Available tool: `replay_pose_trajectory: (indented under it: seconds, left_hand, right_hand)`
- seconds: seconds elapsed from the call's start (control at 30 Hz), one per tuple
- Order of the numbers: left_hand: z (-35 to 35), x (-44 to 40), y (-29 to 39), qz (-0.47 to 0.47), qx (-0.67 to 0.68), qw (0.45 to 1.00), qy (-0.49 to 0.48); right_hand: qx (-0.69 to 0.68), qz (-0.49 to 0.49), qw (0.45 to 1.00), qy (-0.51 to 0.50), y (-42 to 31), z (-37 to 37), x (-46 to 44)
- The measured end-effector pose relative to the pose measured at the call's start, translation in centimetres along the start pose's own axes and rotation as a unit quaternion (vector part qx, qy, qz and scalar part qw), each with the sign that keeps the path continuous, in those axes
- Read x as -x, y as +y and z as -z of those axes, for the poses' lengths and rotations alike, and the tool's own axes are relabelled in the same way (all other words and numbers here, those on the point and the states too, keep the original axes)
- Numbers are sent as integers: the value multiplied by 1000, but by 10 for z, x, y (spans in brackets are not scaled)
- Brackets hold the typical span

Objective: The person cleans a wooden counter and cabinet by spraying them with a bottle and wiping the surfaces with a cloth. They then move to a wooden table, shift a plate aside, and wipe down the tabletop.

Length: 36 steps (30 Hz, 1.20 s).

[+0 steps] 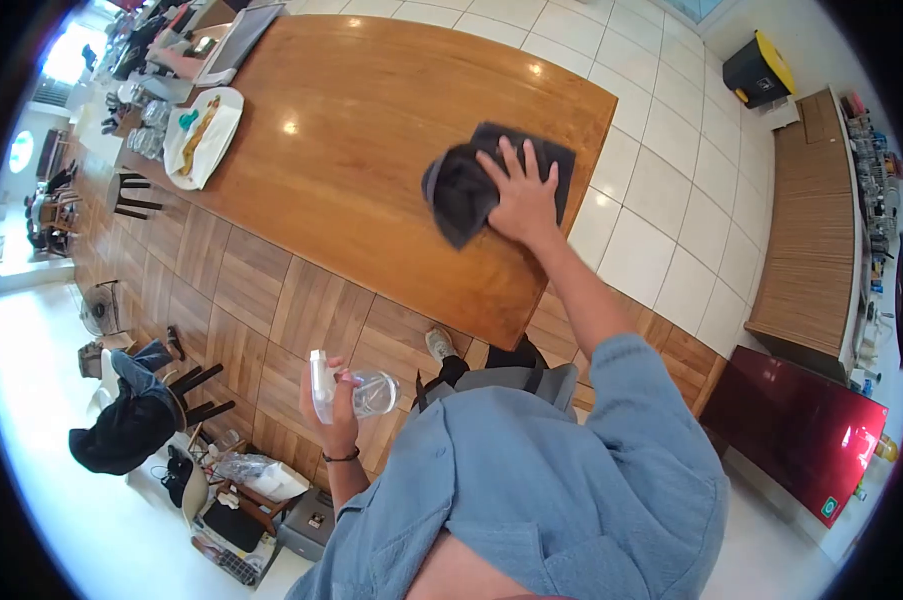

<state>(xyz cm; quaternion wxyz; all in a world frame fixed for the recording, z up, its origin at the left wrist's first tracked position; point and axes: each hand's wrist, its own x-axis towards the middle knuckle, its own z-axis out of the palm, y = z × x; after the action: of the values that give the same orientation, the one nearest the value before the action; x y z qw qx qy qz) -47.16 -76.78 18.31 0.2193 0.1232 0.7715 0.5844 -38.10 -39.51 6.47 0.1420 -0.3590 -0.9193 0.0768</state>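
Note:
My right hand (pixel 523 198) lies flat with fingers spread on a dark grey cloth (pixel 461 195), near the right end of a wooden table (pixel 371 150). Part of the cloth is bunched up to the left of the hand, and another part lies flat under and beyond the fingers. Off the table's near side, my left hand (pixel 339 412) is closed around a clear spray bottle (pixel 375 394) with a white spray head. The bottle is tipped on its side, its base toward the right.
A white oval plate (pixel 227 122) with food and a teal item sits at the table's far left, near clear glasses (pixel 151 125). A black stool (pixel 203 392) stands on the left. To the right are a wood-fronted cabinet (pixel 806 230) and a dark red glossy panel (pixel 791 425).

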Motion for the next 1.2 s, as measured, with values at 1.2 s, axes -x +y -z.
replay_pose_trajectory:
  seconds: [1.2]
  left_hand:
    - [62,-128,-23,-8,-3,1000,28]
  right_hand:
    - [-52,112,984,-129,-136,-8,12]
